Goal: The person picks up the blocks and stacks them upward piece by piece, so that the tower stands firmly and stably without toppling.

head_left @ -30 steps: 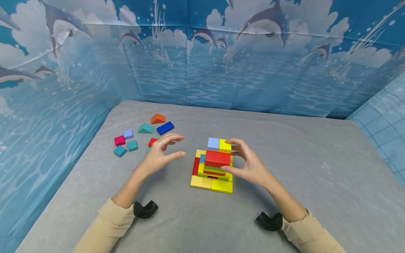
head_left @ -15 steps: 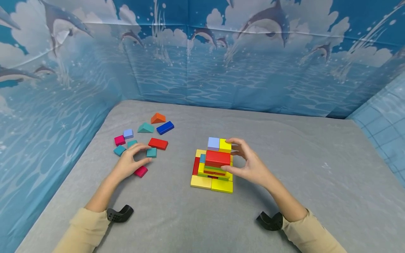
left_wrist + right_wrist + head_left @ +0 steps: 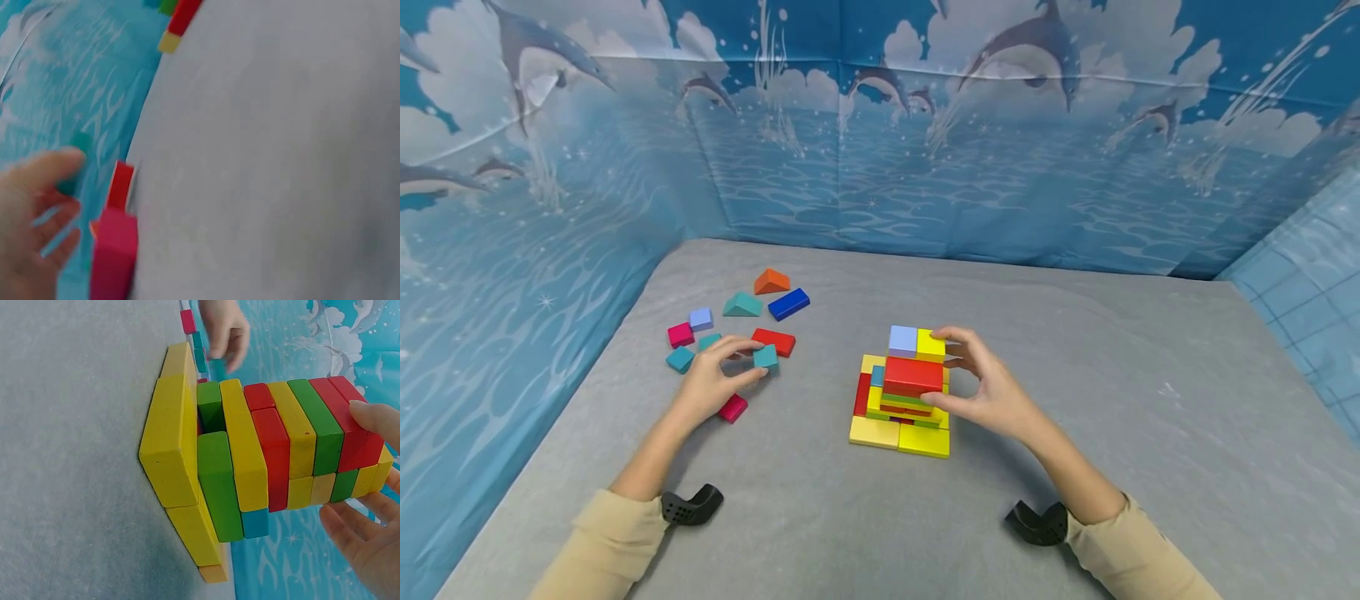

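Between hands (image 3: 711, 383) (image 3: 991, 390), tower (image 3: 913, 377), left-held teal block (image 3: 766, 357)

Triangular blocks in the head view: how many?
2: orange triangular block, behind the dark blue block; teal triangular block, left of the dark blue block. The stack could hide more.

No readable text, no labels, brands, numbers, signs

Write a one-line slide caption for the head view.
Left hand pinches a teal block while the right hand holds the upper part of a multicoloured block tower.
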`<state>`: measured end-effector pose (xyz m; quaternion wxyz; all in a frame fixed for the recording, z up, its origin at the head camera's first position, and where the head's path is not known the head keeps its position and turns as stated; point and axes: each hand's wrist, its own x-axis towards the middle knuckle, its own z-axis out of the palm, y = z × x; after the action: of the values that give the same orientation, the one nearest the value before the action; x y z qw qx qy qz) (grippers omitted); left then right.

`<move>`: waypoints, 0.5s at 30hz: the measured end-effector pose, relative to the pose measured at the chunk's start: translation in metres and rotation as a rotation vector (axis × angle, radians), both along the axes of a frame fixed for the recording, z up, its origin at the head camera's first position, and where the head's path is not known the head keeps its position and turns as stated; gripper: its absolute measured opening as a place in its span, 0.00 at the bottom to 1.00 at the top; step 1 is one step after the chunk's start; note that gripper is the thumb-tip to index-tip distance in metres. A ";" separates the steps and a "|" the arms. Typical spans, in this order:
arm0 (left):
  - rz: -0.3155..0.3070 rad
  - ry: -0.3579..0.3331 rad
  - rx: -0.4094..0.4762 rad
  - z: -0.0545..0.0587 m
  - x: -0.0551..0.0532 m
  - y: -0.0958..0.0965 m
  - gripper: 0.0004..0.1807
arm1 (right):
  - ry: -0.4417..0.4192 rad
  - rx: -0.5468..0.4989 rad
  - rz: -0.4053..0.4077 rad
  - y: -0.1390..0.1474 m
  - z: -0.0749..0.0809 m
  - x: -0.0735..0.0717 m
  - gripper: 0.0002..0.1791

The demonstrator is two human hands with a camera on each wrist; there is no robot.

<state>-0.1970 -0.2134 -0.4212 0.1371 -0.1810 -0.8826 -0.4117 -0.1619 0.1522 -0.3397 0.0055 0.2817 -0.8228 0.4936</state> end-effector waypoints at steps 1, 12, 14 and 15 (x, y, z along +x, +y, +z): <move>-0.024 0.026 0.021 0.005 0.002 0.006 0.19 | 0.000 0.001 0.000 0.000 0.000 0.000 0.38; -0.353 0.176 0.212 0.058 0.026 0.093 0.19 | -0.006 0.013 -0.006 0.000 0.001 0.000 0.38; -0.377 0.183 0.204 0.063 0.028 0.105 0.19 | -0.003 0.013 -0.005 0.000 0.001 0.000 0.38; -0.388 0.185 0.198 0.064 0.029 0.110 0.19 | -0.001 0.013 -0.005 0.000 0.001 0.000 0.38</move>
<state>-0.1684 -0.1037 -0.3571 0.1526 -0.3697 -0.7704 -0.4965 -0.1616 0.1520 -0.3390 0.0044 0.2795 -0.8266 0.4885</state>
